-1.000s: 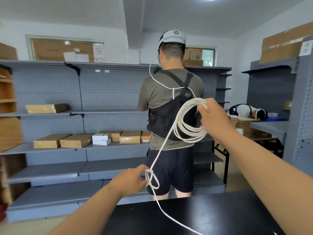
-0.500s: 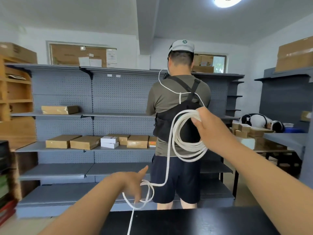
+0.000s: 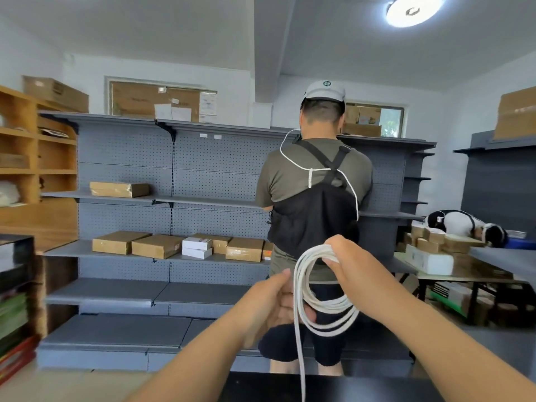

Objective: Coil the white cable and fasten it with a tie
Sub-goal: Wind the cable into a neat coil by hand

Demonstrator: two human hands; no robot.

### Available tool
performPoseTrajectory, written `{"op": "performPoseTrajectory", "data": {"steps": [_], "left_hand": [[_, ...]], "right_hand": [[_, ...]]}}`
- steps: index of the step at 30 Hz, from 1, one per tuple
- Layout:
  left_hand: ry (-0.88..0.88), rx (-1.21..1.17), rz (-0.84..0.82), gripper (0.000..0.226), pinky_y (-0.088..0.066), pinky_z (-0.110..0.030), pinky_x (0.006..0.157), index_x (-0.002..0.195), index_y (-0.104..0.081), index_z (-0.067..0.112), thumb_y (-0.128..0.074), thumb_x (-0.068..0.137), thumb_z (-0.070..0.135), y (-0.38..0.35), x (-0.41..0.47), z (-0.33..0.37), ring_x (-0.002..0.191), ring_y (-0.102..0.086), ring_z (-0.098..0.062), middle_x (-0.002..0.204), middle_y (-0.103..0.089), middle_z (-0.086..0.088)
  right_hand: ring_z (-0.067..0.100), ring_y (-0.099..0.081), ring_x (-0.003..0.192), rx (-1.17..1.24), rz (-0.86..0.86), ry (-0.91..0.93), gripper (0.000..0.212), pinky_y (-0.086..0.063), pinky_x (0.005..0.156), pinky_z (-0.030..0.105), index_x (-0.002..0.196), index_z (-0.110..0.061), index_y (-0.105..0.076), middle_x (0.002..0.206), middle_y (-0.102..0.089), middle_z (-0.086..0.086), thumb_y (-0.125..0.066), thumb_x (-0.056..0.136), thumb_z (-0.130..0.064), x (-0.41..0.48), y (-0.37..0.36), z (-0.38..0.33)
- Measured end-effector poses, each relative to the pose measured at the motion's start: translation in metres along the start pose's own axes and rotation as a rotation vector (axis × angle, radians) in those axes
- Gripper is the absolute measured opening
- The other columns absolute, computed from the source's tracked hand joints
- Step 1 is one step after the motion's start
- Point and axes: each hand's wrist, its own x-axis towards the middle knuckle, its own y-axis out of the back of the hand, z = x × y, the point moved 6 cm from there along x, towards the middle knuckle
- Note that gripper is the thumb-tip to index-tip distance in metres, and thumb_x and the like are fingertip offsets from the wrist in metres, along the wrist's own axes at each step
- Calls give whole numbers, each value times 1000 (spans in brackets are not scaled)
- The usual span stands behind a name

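While right hand [image 3: 352,274] grips white cable [image 3: 327,310], left hand [image 3: 272,306] holds it.

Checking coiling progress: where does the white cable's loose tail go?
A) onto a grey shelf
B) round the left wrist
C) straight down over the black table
C: below the loops gripped by the right hand, the white cable drops straight down across the black table.

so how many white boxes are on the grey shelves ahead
2: the upper white box sits on the lower white box, on the grey shelf between brown boxes. More may be hidden behind the standing person.
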Motion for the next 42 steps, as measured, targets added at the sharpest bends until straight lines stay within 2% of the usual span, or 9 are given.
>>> {"op": "performPoseTrajectory", "data": {"steps": [6,11,13,15,19,22,25,29,42], "left_hand": [[-102,56,83,58,-47,-25,64,79,-65,15,-31,86,61,0,-5,-10,55,-47,-13,67,-49,-1],[-199,180,296,47,-28,-27,47,92,-69,23,-26,99,43,8,-11,3,46,-35,-11,60,-38,4],[-259,199,352,43,-38,-48,62,88,-67,25,-28,101,35,4,-14,11,74,-48,-35,74,-58,-10],[-309,180,391,40,-41,-48,69,89,-66,23,-30,102,30,2,-17,15,102,-35,-21,84,-40,17],[-289,140,428,47,-31,-29,47,83,-69,9,-35,97,39,9,-9,3,41,-42,-14,51,-54,-14],[-287,24,392,61,-22,-25,47,88,-72,25,-21,92,58,7,-9,0,40,-25,-9,42,-31,4],[-375,15,325,66,-33,-23,50,117,-65,11,-22,96,57,-3,-12,7,57,-42,-42,62,-42,-31],[-519,142,381,56,-48,-24,82,90,-70,27,-37,82,71,-3,-10,9,88,-63,-9,88,-70,8],[-540,96,577,43,-37,-30,60,59,-54,16,-42,96,34,4,-2,21,57,-47,-16,56,-52,-1]], "right_hand": [[8,-45,71,-76,-44,1,6,-34,60,20,98,-22,-40,82,-40,-6,-37,101,-26,0,-10,9],[6,-37,61,-139,-28,-33,11,-29,53,20,90,-24,-35,73,-30,-9,-38,100,-26,1,-15,16],[11,-42,68,-91,-5,-33,12,-34,62,26,89,-25,-33,76,-34,-8,-38,100,-26,2,-16,17],[17,-48,76,-48,6,-51,9,-38,69,31,91,-24,-35,82,-39,-5,-38,100,-24,2,-17,16],[18,-48,76,31,111,-101,9,-38,67,31,91,-21,-38,82,-40,-5,-38,100,-22,3,-16,15],[14,-43,67,21,199,-120,18,-35,58,27,85,-24,-30,77,-35,-7,-38,100,-18,2,-14,13],[21,-49,81,52,249,-114,9,-41,70,33,93,-21,-35,91,-43,-1,-38,99,-15,1,-13,10],[18,-51,87,207,317,-80,6,-40,73,30,102,-21,-44,97,-51,0,-41,99,-18,-2,-12,1],[15,-52,82,598,502,-216,5,-39,69,26,99,-17,-48,89,-54,-2,-44,97,-16,-11,-30,11]]}}
